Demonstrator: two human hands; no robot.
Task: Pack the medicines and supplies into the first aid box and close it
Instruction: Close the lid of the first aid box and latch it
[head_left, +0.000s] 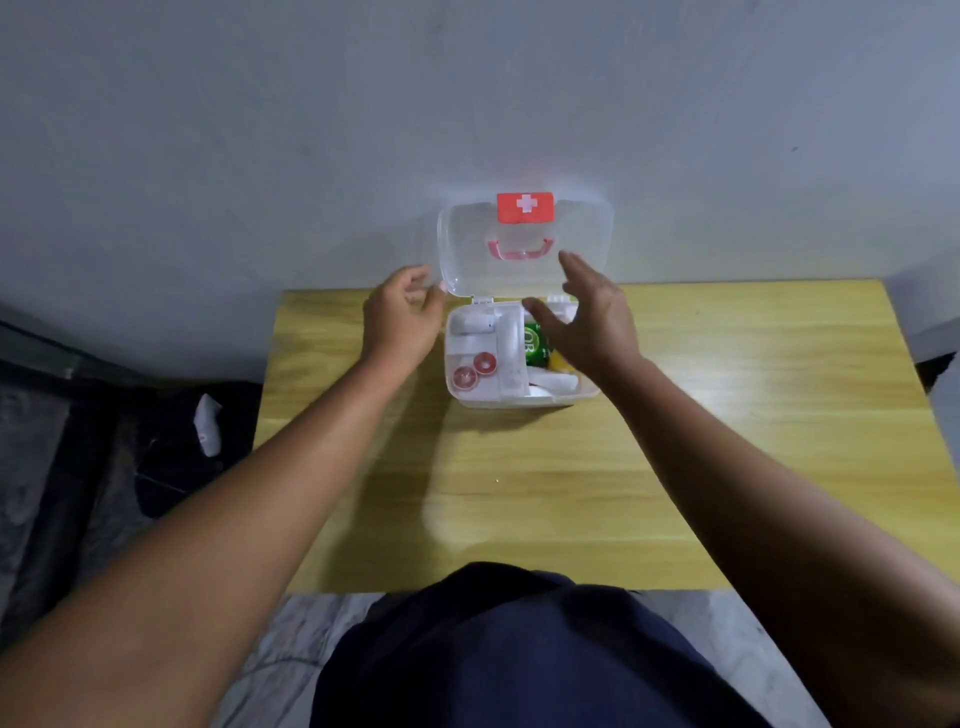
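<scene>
First aid box (519, 397) w/ long axis 9–3, lid (524, 249) upright at 12. 2 red rolls (475, 370), 1 green pack (535, 345). Left hand (402, 319) fingertips at lid edge, loosely curled; right hand (592, 317) spread, empty.

Head camera looks forward and down over the table (519, 493), near.

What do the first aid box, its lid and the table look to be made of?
The first aid box looks like white, slightly milky plastic with a smooth moulded finish. Its lid seems a clearer, glossy plastic: the wall shows through it, and so does its pink handle. The table has a yellowish wood grain with a soft sheen; solid wood or a printed laminate, I cannot tell.
</scene>
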